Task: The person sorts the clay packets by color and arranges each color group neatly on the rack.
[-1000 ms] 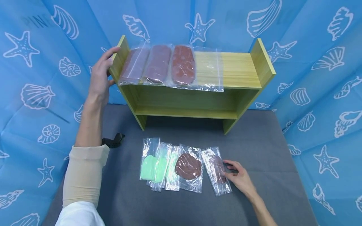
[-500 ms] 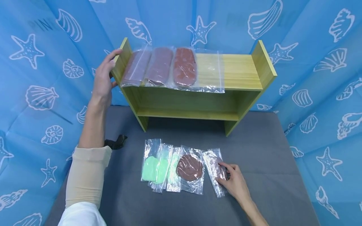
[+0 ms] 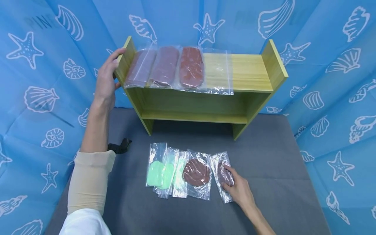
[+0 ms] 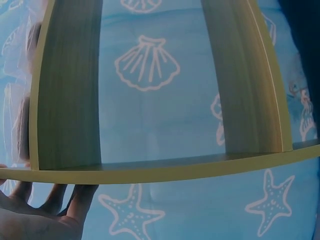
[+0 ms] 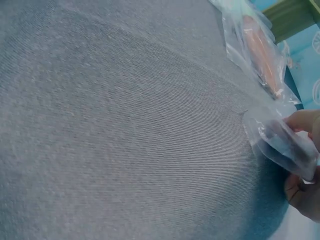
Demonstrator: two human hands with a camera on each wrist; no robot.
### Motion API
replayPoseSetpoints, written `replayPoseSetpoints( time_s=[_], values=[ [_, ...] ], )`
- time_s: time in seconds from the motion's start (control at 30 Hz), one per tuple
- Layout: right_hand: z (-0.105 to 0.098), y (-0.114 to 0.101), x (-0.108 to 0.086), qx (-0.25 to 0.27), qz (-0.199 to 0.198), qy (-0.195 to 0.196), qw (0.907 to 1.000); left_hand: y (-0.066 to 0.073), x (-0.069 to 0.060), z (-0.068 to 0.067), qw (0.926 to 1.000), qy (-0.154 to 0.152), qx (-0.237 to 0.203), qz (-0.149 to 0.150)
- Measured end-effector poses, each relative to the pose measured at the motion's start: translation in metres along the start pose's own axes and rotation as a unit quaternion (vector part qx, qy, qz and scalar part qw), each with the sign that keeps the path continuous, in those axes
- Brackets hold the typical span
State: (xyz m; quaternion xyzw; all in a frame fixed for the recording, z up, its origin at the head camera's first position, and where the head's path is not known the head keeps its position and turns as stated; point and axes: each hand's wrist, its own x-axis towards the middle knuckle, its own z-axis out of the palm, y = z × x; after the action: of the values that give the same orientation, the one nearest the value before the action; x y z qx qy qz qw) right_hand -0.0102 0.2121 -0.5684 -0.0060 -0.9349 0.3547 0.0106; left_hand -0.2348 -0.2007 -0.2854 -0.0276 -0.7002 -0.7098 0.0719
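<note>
In the head view, my left hand (image 3: 105, 76) grips the upper left side panel of a wooden shelf (image 3: 194, 117); the left wrist view shows its fingers (image 4: 82, 202) against the panel's outer face. My right hand (image 3: 242, 192) pinches the right side of a clear bag (image 3: 225, 178) with a dark brown piece inside, at the right end of a row on the grey cloth. The right wrist view shows thumb and fingers on the edge of that bag (image 5: 285, 142). Beside it lies a bag with a round brown piece (image 3: 196, 173).
Bags with light green pieces (image 3: 160, 174) overlap at the row's left. On the shelf top lie bags with reddish-brown slabs (image 3: 191, 67) and a see-through bag part (image 3: 217, 71). A black object (image 3: 119, 147) rests near my left forearm. Blue patterned curtain (image 3: 332, 98) surrounds the table.
My right hand has moved left, from the bag's right edge onto the bag, and its fingers now pinch it. My left hand has stayed on the shelf panel.
</note>
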Motion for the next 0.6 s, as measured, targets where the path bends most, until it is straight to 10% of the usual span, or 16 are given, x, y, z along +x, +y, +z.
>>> replayPoseSetpoints(
  time_s=[0.37,0.6],
  values=[
    [-0.003,0.005,0.001,0.093,0.014,-0.01,0.9955,0.0,0.001,0.001,1.0,0.001,0.007,0.003],
    [-0.01,0.003,0.005,0.22,0.014,-0.049,0.9741,0.0,0.0,0.002,0.9999,0.005,0.012,-0.001]
  ],
)
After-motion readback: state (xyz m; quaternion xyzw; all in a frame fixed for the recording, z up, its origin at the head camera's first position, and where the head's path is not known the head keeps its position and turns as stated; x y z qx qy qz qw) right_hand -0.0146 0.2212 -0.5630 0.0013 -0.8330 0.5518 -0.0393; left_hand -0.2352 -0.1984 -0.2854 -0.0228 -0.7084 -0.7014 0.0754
